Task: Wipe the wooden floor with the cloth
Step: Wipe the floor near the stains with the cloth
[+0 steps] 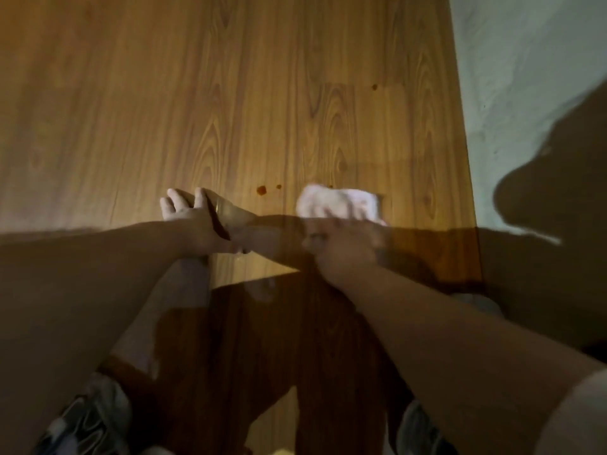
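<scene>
Gripping the cloth, the right hand is resting just right of reddish spots on the wooden floor; the left hand is holding a glass.

No text, label, brand, number or sign can be read; the wooden floor, the cloth and the clear cup show none.
</scene>
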Action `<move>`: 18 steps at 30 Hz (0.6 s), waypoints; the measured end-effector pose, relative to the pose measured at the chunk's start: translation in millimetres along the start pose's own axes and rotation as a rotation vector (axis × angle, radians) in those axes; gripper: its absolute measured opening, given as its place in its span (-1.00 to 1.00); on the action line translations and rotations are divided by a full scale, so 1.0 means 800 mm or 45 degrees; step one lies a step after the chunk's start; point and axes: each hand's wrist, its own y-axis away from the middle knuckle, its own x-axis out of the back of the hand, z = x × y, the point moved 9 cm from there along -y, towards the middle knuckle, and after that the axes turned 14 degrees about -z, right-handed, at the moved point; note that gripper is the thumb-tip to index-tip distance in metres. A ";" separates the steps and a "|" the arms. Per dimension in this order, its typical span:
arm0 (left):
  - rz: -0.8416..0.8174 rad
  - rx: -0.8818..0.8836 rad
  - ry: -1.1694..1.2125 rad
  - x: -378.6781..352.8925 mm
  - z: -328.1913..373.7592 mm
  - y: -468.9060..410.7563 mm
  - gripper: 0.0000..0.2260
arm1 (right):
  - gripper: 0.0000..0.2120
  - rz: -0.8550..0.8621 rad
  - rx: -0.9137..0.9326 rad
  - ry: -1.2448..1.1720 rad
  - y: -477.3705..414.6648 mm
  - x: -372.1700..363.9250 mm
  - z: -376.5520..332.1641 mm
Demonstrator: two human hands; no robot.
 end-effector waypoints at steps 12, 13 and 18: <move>-0.046 0.205 0.102 -0.004 0.021 -0.017 0.30 | -0.35 0.212 -0.477 -0.458 -0.036 0.043 0.204; -0.046 0.218 0.107 -0.004 0.020 -0.015 0.30 | -0.36 0.148 -0.426 -0.483 -0.040 0.036 0.167; 0.001 0.199 0.135 -0.002 0.020 -0.015 0.32 | -0.49 0.118 0.498 -0.070 -0.038 0.028 -0.047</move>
